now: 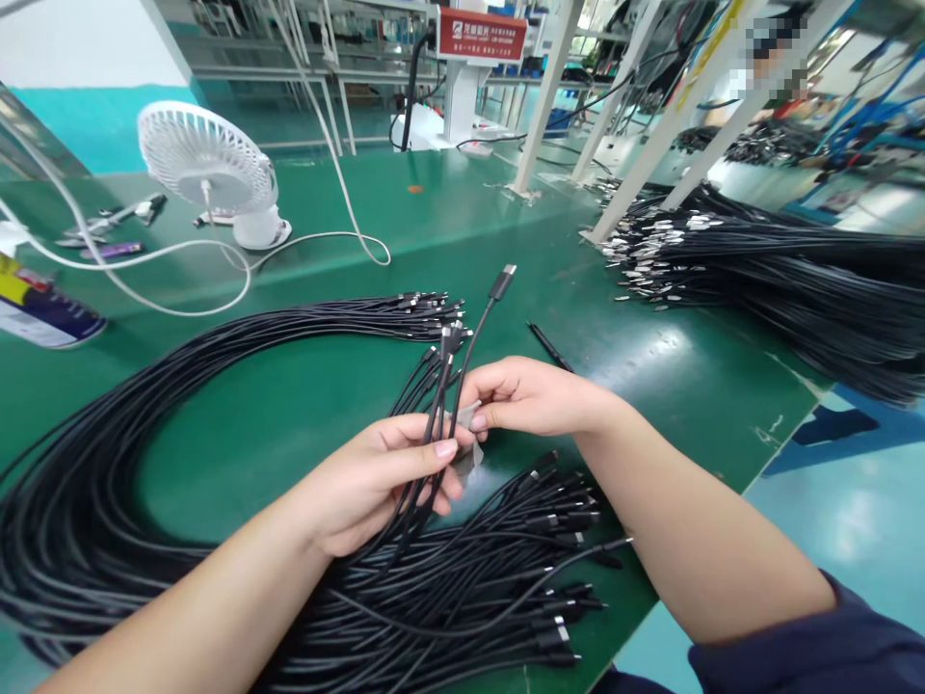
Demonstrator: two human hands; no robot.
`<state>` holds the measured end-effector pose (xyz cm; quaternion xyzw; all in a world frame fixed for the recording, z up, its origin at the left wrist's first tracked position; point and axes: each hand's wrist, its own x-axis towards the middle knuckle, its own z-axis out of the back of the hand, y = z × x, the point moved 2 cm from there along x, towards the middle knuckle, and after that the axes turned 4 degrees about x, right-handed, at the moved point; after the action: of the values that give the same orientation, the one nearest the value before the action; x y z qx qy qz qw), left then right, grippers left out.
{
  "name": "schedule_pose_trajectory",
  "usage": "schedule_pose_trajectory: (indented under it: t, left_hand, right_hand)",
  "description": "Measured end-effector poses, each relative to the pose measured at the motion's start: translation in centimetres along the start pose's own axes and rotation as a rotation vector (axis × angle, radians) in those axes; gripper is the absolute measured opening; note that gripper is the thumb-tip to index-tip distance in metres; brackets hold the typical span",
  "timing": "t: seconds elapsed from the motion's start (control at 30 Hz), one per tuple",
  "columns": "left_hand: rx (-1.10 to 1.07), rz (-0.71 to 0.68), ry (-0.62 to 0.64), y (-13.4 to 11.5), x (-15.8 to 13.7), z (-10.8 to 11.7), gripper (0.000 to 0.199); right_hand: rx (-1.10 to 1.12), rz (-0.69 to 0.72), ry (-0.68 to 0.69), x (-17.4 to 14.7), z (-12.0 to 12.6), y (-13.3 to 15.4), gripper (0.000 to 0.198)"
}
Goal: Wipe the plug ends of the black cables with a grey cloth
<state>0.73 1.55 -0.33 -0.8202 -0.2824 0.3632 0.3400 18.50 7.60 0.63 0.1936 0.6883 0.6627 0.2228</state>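
Observation:
My left hand (397, 472) is closed around several black USB cables (437, 405), their plug ends pointing up and away from me. One cable in this bunch stands apart, its plug (503, 281) higher than the others. Beside it, my right hand (516, 395) pinches a small pale grey scrap (471, 420), which looks like cloth, against or close to that cable. Whether the right fingers also grip the cable is hidden. Under my hands a large bundle of black cables (405, 598) lies on the green table, looping round to the left, with plugs at both ends.
A white fan (206, 164) stands at the back left with its white cord (318, 234) on the table. A printed can (47, 304) lies at the left edge. A black pen (549, 347) is beyond my right hand. Another cable pile (766, 270) lies right, beside white posts (636, 145).

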Motion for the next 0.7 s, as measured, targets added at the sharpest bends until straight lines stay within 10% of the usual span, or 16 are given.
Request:
schedule_pose_trajectory:
  t: [0.7]
  left_hand:
    - [-0.114,-0.029,-0.163,-0.3,0.1,0.1,0.037]
  right_hand:
    - [-0.015,0.198,-0.426,0.9,-0.5,0.0,0.012]
